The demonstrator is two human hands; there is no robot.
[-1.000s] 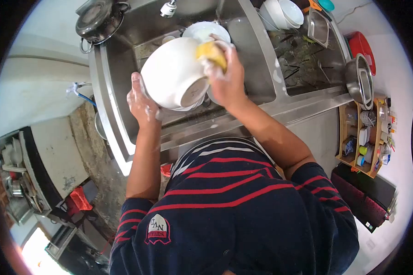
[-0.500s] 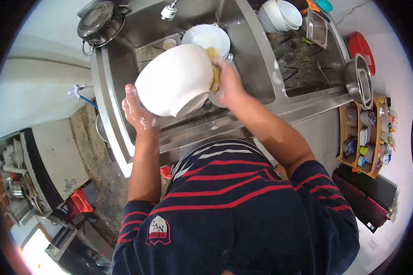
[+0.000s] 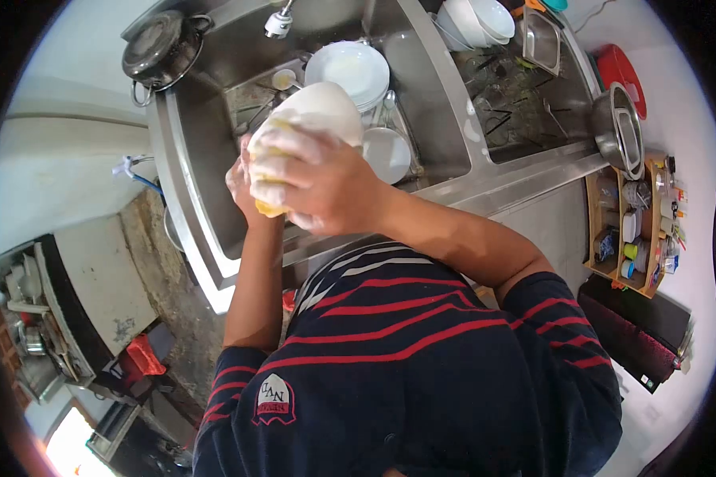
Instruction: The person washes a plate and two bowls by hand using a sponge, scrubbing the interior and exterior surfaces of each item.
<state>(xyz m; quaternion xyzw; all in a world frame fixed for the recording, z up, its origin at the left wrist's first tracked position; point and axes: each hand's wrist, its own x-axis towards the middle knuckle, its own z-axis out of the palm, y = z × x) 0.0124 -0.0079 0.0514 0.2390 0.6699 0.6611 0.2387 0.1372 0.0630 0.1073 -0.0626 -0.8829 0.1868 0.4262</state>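
A white bowl is held tilted over the near left part of the sink basin. My left hand grips its left side, with most of the fingers hidden behind the bowl and my other hand. My right hand, wet with suds and a little blurred, is wrapped round a yellow sponge and presses it against the bowl. Beyond the bowl, a stack of white plates lies in the basin. A white round dish and a spoon are to the right of the bowl.
A dark lidded pot stands on the sink's left corner, near the faucet head. The right basin holds glasses and white bowls. A steel bowl rests at its right edge. A wooden shelf stands further right.
My right hand and the sponge have swung left, from the bowl's right side across its near side. The bowl has turned, showing a narrower side. The view has shifted slightly.
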